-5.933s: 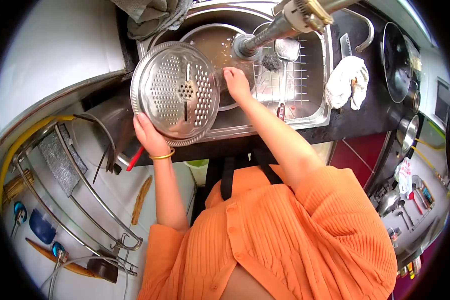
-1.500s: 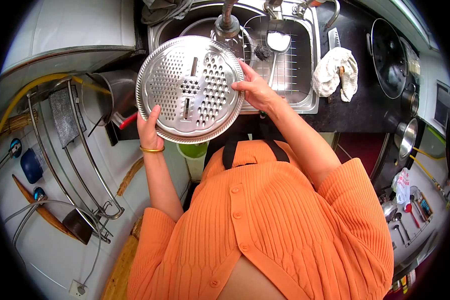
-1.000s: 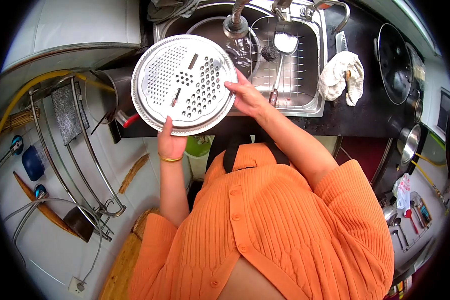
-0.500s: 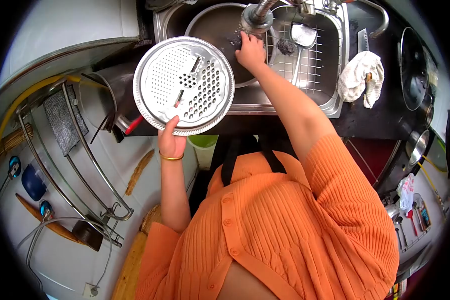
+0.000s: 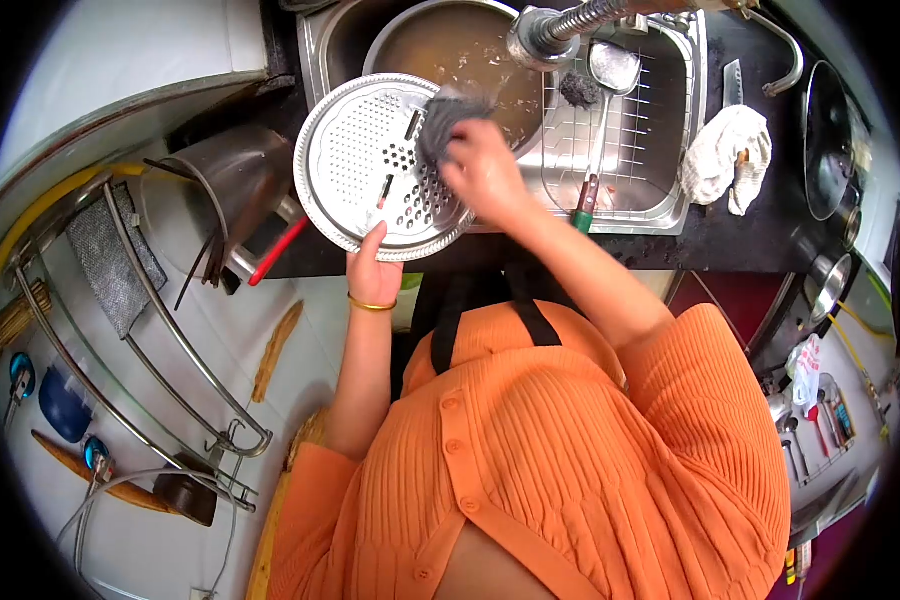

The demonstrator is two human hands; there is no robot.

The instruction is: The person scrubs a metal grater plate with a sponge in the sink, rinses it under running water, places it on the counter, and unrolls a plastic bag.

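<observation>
My left hand (image 5: pixel 373 272) grips the lower rim of a round metal grater plate (image 5: pixel 350 150), thumb on its top face. The plate has small holes on one side, larger raised holes on the other, and two slots. My right hand (image 5: pixel 486 172) is closed on a dark grey scouring pad (image 5: pixel 450 122), pressed to the plate's right side and blurred by motion. Behind the plate, a large metal basin (image 5: pixel 395 38) of cloudy water with floating bits sits in the sink (image 5: pixel 682 120). The metal faucet (image 5: pixel 542 40) hangs over the basin's right edge.
On the wire rack (image 5: pixel 625 140) in the right sink bowl lie a spatula (image 5: pixel 602 130) and a dark steel wool ball (image 5: pixel 579 90). A white cloth (image 5: pixel 725 155) and a knife (image 5: pixel 733 82) lie right of the sink. A red-handled pot (image 5: pixel 235 180) stands left.
My right hand has come out of the basin with the scouring pad and moved onto the grater plate. The plate has shifted slightly right. The spatula's handle now shows fully.
</observation>
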